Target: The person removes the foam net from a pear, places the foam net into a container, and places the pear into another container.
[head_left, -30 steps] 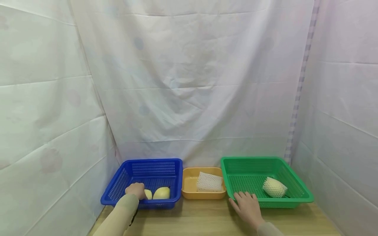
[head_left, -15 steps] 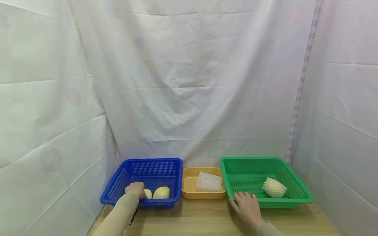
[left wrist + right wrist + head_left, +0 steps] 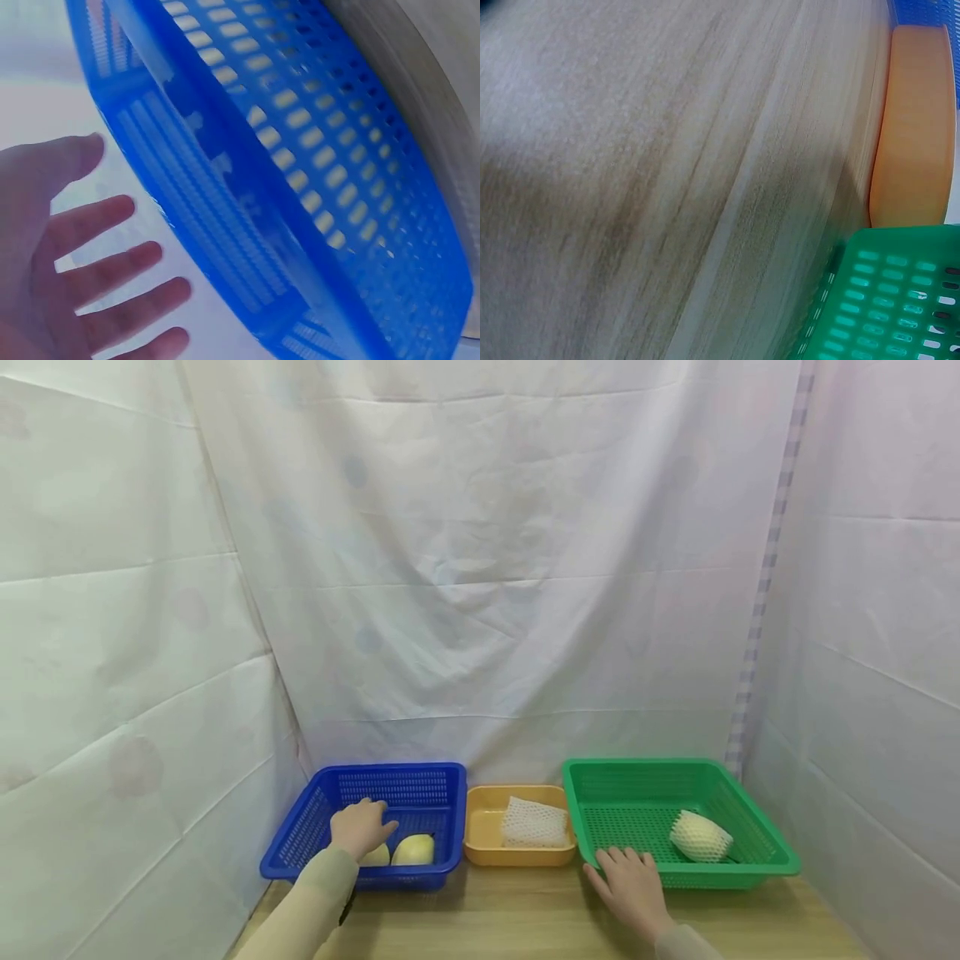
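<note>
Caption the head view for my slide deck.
Left hand over a blue basket holding yellow fruit; right hand at a green basket's rim.

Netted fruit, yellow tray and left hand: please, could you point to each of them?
Netted fruit (image 3: 700, 837): head view, middle of its netted side.
Yellow tray (image 3: 519, 857): head view, its front wall.
Left hand (image 3: 359, 828): head view, back of the hand.

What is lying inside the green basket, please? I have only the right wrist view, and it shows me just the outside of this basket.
Observer: Inside the green basket there is one net-wrapped yellow fruit.
Operator: Thank you. Is anyone touching the basket?
Observer: Yes, the right hand rests on its near rim, close to the left corner.
Operator: And the other side, is something being held there?
Observer: No, the left hand is over the blue basket, fingers spread, holding nothing.
</note>
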A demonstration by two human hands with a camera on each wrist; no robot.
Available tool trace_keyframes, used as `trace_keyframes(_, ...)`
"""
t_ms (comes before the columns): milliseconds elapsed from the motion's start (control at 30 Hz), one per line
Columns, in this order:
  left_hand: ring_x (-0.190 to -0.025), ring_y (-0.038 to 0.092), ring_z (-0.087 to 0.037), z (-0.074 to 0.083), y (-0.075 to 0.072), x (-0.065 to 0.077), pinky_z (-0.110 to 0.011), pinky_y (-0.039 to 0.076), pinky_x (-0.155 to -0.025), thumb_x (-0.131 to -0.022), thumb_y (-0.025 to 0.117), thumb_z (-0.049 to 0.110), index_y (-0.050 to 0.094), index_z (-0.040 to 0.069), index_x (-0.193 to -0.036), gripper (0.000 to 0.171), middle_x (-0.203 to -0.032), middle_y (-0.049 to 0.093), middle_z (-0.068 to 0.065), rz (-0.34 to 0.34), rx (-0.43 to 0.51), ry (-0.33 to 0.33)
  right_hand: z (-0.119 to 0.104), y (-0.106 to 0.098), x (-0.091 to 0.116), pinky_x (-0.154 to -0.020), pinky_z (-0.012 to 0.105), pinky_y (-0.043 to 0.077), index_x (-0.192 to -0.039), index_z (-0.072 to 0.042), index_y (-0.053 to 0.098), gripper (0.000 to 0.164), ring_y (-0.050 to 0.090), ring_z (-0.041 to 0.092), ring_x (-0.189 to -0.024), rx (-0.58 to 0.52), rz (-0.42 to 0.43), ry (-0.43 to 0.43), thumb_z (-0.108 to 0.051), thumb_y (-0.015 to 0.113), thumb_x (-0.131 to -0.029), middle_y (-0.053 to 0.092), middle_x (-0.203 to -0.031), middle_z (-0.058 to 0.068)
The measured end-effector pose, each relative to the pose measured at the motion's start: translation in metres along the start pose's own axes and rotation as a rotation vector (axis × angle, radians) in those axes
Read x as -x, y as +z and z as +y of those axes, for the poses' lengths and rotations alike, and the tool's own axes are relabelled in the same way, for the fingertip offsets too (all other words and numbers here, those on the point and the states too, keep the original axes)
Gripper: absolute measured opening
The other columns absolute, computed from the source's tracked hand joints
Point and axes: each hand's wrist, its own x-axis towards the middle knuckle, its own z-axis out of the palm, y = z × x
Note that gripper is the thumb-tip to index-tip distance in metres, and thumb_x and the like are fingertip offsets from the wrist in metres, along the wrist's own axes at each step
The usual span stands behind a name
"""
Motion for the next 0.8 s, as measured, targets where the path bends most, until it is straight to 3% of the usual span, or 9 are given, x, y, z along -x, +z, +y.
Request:
trace_keyframes(233,-0.099,0.061,-0.036,0.027,-0.001,0.003,-0.058,0.047,-0.084,-0.089,0.063,0.051,0.063,0.012,-0.124,0.052,-0.115,0.064,-0.013,0.147,0.017,0.084,0.0,0.0,0.0,-0.064,0.04,0.038,-0.095,-0.019,0.068,0.025,0.056,0.02,-0.075,-0.002,-0.019,0.012,-0.043,0.067,-0.088,0.065,-0.087,-0.002)
trace_keyframes(400,-0.105,0.059,-0.035,0.04,0.003,0.008,-0.057,0.046,-0.087,-0.09,0.056,0.06,0.062,0.016,-0.126,0.057,-0.119,0.062,-0.011,0.216,0.031,0.135,-0.001,-0.001,0.0,-0.064,0.039,0.038,-0.095,-0.018,0.068,0.026,0.055,0.019,-0.075,-0.006,-0.018,0.006,-0.043,0.067,-0.089,0.065,-0.087,-0.002)
trace_keyframes(600,-0.109,0.057,-0.032,0.054,0.012,0.017,-0.055,0.045,-0.089,-0.087,0.037,0.076,0.061,0.023,-0.128,0.071,-0.123,0.06,-0.007,0.232,0.043,0.185,0.0,0.0,0.0,-0.063,0.038,0.038,-0.095,-0.019,0.068,0.026,0.055,0.018,-0.074,-0.012,-0.024,0.011,-0.044,0.066,-0.089,0.065,-0.087,-0.003)
trace_keyframes(800,-0.104,0.057,-0.029,0.064,0.027,0.027,-0.055,0.045,-0.085,-0.086,0.051,0.069,0.063,0.024,-0.123,0.059,-0.117,0.061,-0.003,0.211,0.069,0.218,0.0,-0.001,-0.001,-0.064,0.039,0.038,-0.096,-0.019,0.068,0.026,0.056,0.018,-0.075,-0.005,-0.035,0.018,-0.044,0.066,-0.089,0.066,-0.089,-0.002)
